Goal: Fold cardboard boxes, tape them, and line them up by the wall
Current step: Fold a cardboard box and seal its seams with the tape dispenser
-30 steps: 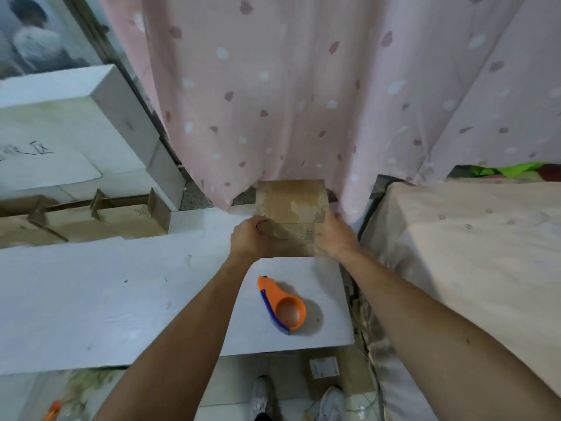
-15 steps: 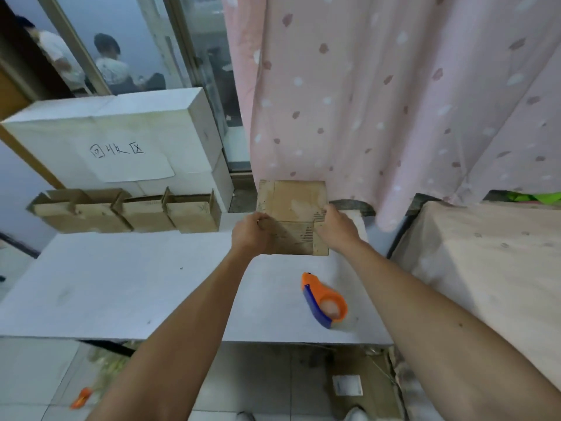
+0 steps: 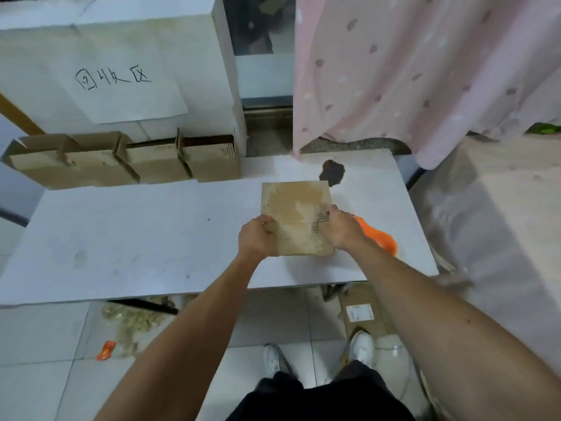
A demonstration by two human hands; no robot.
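Observation:
A flat, unfolded brown cardboard box point(image 3: 296, 211) hangs over the white table point(image 3: 145, 235), held by both hands. My left hand point(image 3: 256, 237) grips its left edge and my right hand point(image 3: 341, 230) grips its right edge. An orange tape dispenser point(image 3: 381, 238) lies on the table just right of my right hand, partly hidden by it. Several folded open-topped cardboard boxes point(image 3: 127, 161) stand in a row at the back left of the table, against a white block point(image 3: 121, 56) with a handwritten paper label.
A pink dotted curtain point(image 3: 425, 65) hangs at the back right. A covered surface point(image 3: 501, 214) stands to the right of the table. A dark stain point(image 3: 332, 171) marks the table beyond the box. Flat cardboard point(image 3: 361, 311) and an orange scrap point(image 3: 105, 350) lie on the tiled floor.
The view has tilted down and left. Both hands have drawn the flat box back from the curtain toward me, over the table; the tape dispenser now lies behind my right hand.

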